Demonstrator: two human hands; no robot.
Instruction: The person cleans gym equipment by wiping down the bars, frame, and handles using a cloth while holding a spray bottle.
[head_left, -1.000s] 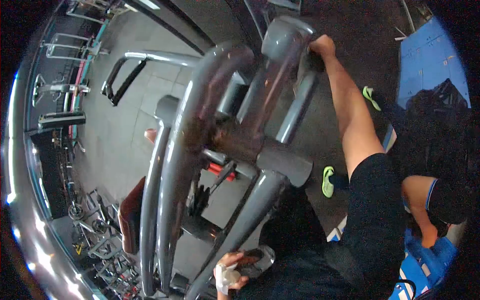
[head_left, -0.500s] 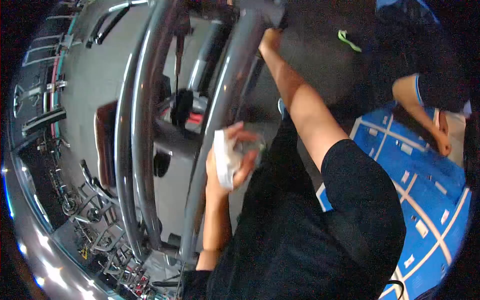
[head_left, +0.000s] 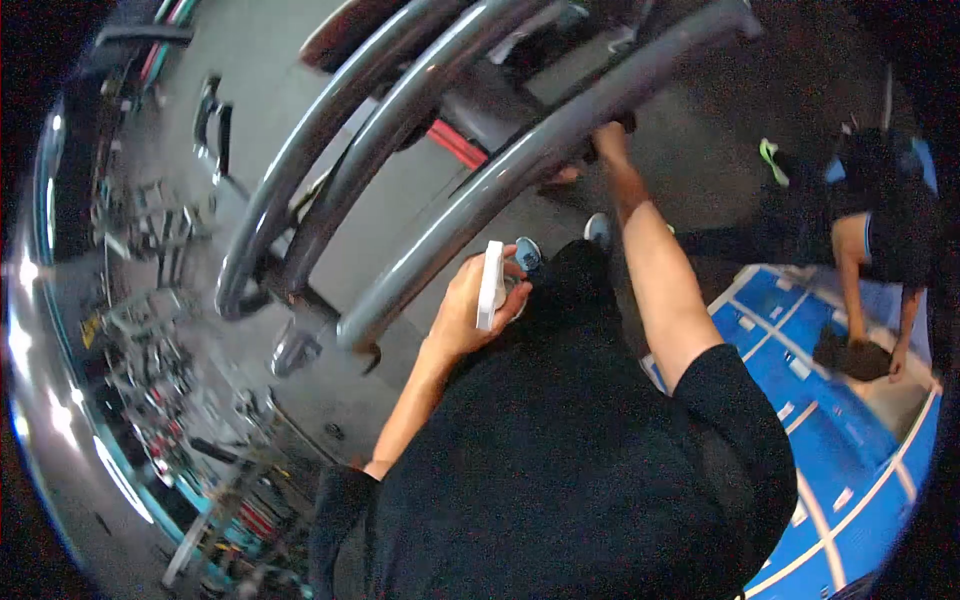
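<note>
Nearest, my left grip [head_left: 463,308] is curled, pinching a flat white object [head_left: 491,286] edge-on in front of my torso, probably to keep it secure; beyond, my right grip [head_left: 609,143] sits by the grey machine frame [head_left: 520,165], perhaps for support, its closure unclear; farther, a person [head_left: 885,230] beside blue panels [head_left: 770,345]

head-worn | faces forward, down (wide fisheye) | left hand [head_left: 466,308] near
</note>
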